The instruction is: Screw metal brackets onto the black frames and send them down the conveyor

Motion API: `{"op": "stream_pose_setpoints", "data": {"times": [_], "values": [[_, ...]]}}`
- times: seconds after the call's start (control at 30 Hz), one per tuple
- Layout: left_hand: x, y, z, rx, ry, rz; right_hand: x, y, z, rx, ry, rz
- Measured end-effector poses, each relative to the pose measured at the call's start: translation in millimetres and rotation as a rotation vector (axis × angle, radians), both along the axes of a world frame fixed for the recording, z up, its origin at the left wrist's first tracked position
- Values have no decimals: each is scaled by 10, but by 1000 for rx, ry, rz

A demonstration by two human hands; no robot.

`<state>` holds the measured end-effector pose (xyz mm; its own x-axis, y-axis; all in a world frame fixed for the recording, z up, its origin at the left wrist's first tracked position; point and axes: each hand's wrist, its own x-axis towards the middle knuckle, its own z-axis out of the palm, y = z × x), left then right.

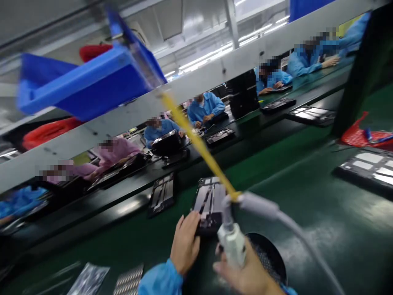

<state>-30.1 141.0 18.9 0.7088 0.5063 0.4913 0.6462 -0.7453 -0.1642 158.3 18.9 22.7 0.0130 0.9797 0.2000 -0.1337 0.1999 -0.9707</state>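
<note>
My left hand (186, 241) has its fingers curled over the near left corner of a flat black device (211, 196), which has silver panels set in it. In my right hand (250, 268) is the pale handle of an electric screwdriver (231, 243), held upright with the fingers closed around it. A yellow strap (198, 143) runs from its top up to the overhead rail, and a grey cable (302, 233) curves off to the right. The screwdriver's tip is hidden. Beside my right hand sits a round black dish (284, 262) of small grey pieces, partly covered by that hand.
Another black device (162, 194) lies left, and one more (368, 168) right near red bubble wrap (365, 133). A clear bag (89, 278) and a patterned strip (129, 280) lie front left. Blue bins (92, 82) hang above. Several co-workers sit across the belt.
</note>
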Motion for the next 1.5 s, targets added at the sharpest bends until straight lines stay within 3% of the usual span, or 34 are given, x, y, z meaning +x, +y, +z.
{"op": "stream_pose_setpoints", "data": {"times": [0.07,0.2,0.3,0.4,0.5,0.63,0.77,0.9,1.1,1.23,1.37,1.5], "values": [[-320,-497,-112,13,0,-39,158,-35,41,-98,93,-127],[-657,-1273,-264,-31,-103,-50,528,-70,160,70,115,-285],[-745,-1626,-406,-45,-182,-102,666,-74,152,127,91,-376],[-681,-1820,-491,39,-303,-136,652,-71,87,130,31,-457],[-465,-1886,-422,103,-317,-165,579,-33,42,125,-36,-527],[-44,-1886,-298,24,-115,-177,527,39,26,111,-62,-571],[354,-1936,-412,-158,-148,-77,528,58,23,84,-93,-567],[526,-1999,-459,-223,-273,-64,503,54,33,74,-124,-573],[325,-1937,-72,-246,-589,-206,469,71,68,44,-149,-595],[91,-1803,127,-297,-655,-99,489,72,42,34,-136,-592],[-139,-1686,181,-323,-636,13,489,68,10,56,-129,-567],[-340,-1655,140,-419,-676,153,485,75,5,53,-141,-563]]}}
